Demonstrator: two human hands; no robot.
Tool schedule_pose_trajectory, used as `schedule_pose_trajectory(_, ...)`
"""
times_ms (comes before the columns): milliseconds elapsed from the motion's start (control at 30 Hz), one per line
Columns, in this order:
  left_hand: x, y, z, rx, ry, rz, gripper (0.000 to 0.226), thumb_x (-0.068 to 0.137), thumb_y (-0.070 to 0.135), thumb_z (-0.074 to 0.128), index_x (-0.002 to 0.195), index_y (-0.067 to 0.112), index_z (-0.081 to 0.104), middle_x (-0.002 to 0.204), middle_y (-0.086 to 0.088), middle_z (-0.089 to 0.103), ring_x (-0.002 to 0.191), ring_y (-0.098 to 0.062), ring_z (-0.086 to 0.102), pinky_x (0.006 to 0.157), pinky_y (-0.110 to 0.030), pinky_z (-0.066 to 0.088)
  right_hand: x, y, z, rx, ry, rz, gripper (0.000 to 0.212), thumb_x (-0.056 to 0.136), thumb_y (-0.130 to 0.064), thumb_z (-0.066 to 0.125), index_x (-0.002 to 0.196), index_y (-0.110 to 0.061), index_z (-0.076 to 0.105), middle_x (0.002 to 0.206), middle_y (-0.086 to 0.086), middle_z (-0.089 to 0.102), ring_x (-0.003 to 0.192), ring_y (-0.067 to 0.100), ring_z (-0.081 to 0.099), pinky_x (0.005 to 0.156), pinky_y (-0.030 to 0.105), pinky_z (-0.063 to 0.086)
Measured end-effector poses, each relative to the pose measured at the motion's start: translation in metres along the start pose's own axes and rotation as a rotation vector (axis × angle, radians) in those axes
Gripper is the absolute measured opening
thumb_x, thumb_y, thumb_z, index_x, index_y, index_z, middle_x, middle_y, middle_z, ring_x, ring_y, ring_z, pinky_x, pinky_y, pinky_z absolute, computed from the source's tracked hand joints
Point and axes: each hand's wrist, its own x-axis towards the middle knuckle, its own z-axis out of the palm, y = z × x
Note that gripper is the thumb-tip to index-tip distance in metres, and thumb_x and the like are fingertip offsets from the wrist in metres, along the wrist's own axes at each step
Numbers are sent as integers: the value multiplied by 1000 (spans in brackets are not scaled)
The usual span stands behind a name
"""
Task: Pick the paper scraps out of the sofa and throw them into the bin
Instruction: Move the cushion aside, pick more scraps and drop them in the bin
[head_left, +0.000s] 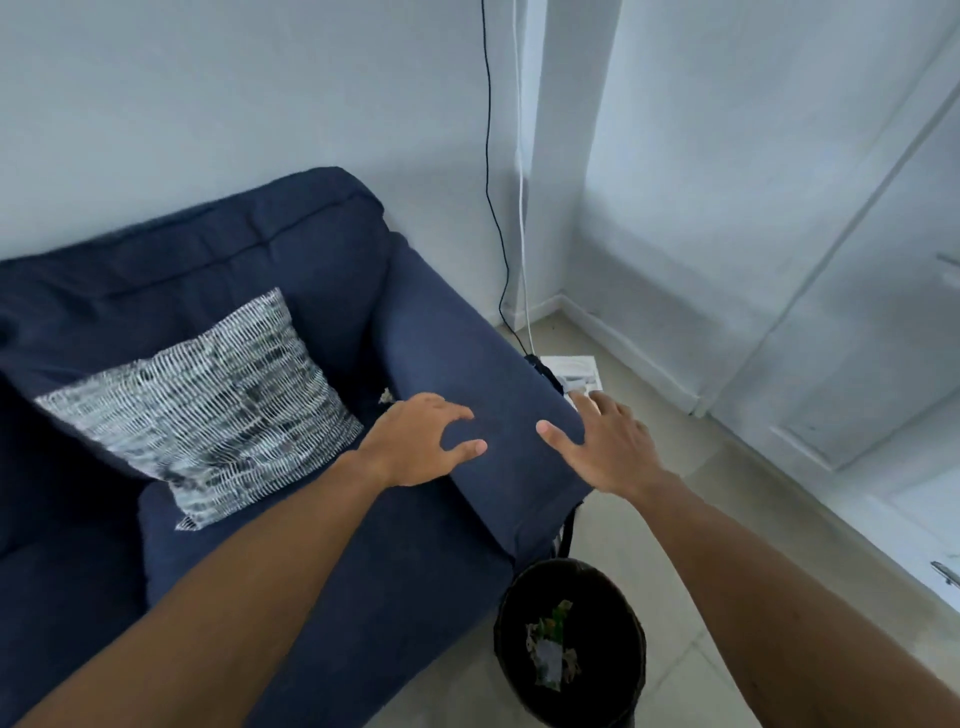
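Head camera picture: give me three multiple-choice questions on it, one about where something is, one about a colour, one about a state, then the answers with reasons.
1. Where does the bin stand?
A. On the floor by the front corner of the sofa's armrest
B. On the sofa seat
C. Behind the cushion

2. What colour is the sofa?
A. Red
B. Dark blue
C. Beige

3. What state are the hands in?
A. Both closed around scraps
B. Both open and empty
C. One holding the cushion

Answers:
1 A, the black bin sits on the tiled floor just below the armrest end.
2 B, all its fabric is navy.
3 B, the left hand and the right hand spread their fingers over the armrest, with nothing in them; the patterned cushion lies untouched.
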Motion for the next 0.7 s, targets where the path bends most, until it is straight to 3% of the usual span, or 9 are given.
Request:
schedule_pose_trajectory(133, -10, -38, -32, 36, 76, -19, 89, 80, 84, 30, 145, 27, 51, 149, 9, 54, 146, -18, 38, 118, -42, 34, 20, -49, -11, -1, -18, -63, 93, 81, -86, 19, 155, -29, 23, 159, 5, 31, 144, 31, 30, 112, 52, 32)
schedule_pose_trajectory(367, -39, -105, -76, 100, 123, -109, 72, 91, 71, 47, 149, 28, 47, 153, 6, 50, 147, -20, 35, 119, -41, 29, 49, -136, -11, -22, -25, -173, 89, 87, -82, 25, 156, -28, 21, 162, 4, 27, 146, 30, 26, 113, 51, 29)
schedule_pose_trajectory(700, -77, -200, -89, 48, 126, -209, 73, 91, 73, 45, 151, 30, 44, 157, 3, 45, 148, -20, 34, 122, -46, 25, 78, -229, 23, 11, -86, -271, 82, 91, -76, 33, 155, -26, 22, 160, 5, 29, 144, 31, 27, 111, 51, 32)
